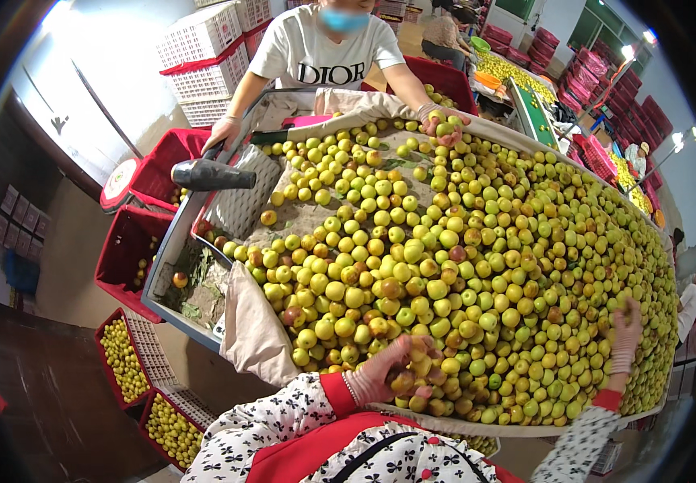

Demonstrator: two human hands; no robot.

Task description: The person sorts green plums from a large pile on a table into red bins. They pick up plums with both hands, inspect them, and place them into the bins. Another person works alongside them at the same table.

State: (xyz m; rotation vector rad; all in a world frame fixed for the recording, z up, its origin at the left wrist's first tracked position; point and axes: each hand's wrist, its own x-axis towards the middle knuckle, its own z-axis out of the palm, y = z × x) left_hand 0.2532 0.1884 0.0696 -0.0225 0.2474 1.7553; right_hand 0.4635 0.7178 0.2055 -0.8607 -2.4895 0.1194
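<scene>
A broad heap of yellow-green and reddish jujube fruits (499, 259) covers a cloth-lined sorting table (186, 331). My left hand (384, 368), in a thin striped glove, is closed around several fruits at the table's near edge; they look slightly blurred. Farther right, my right hand (625, 332), gloved alike, rests over the heap with its fingers apart and nothing seen in them. Opposite me, a person (330, 54) in a face mask has one gloved hand (444, 124) around several fruits and the other (224, 130) at the table's rim.
A black hair-dryer-shaped tool (212, 175) lies at the table's left end. Red-lined crates (122, 259) stand below it, and two fruit-filled crates (143, 326) sit lower left. White crates (203, 54) are stacked behind. Another person (441, 36) sits near a green conveyor (532, 111).
</scene>
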